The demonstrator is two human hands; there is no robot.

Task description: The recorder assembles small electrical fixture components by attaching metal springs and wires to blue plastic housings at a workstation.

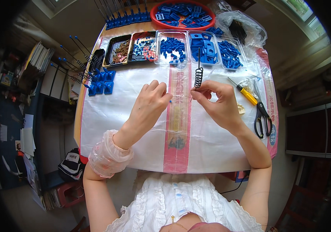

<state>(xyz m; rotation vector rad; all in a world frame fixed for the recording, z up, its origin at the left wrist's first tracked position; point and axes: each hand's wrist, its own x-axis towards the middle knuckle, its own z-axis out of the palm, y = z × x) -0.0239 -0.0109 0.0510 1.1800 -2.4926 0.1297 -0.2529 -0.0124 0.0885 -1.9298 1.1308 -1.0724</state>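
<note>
My right hand (217, 100) pinches the lower end of a black coil spring (198, 77), which stands upright with a straight wire rising from its top. To its left, my left hand (150, 102) is closed, knuckles up. A small blue piece (170, 101) peeks out beside its fingertips; most of it is hidden. The two hands are apart above the middle of the covered table. Beyond them stand a clear tray of small blue parts (173, 48), another with flat blue plates (204, 48) and a third with pointed blue parts (230, 54).
Black trays hold brass-coloured pins (120, 51) and small mixed hardware (144, 48). Blue bases with springs (101, 83) stand at left. A red basin (183, 25) of blue parts is at the back. Scissors (263, 116) and a yellow-handled screwdriver (247, 95) lie at right.
</note>
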